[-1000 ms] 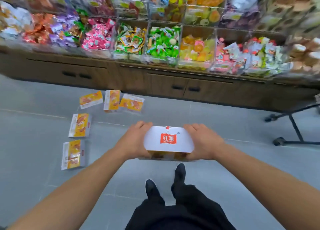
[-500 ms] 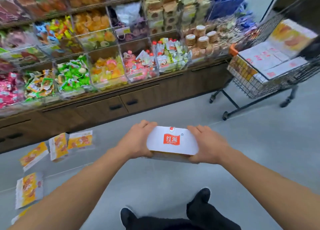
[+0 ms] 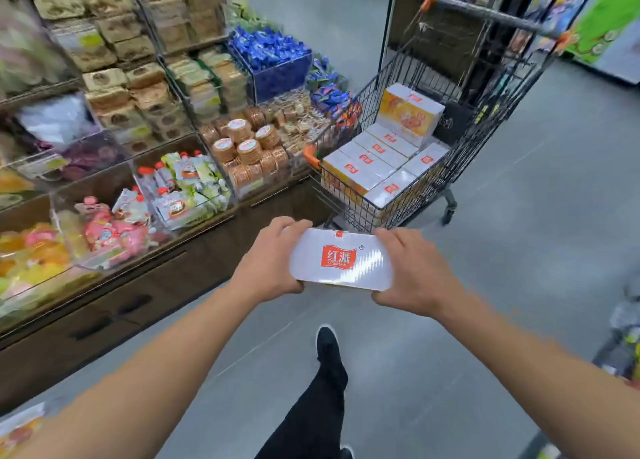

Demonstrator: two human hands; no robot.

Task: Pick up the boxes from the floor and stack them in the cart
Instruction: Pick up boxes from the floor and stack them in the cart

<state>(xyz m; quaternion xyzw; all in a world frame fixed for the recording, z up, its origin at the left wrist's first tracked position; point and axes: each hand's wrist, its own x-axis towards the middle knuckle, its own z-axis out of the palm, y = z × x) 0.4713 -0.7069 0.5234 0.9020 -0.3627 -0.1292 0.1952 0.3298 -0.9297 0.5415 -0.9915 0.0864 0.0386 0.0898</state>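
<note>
At the centre of the frame we grip a glossy white cardboard box with a red logo, our left hand and right hand curled round its short ends. Just beyond it, upper right, stands the black wire cart, with flat white boxes packed in rows and one yellow-faced box on top. Along the left, clear plastic bins hold crinkly wrapped snacks.
</note>
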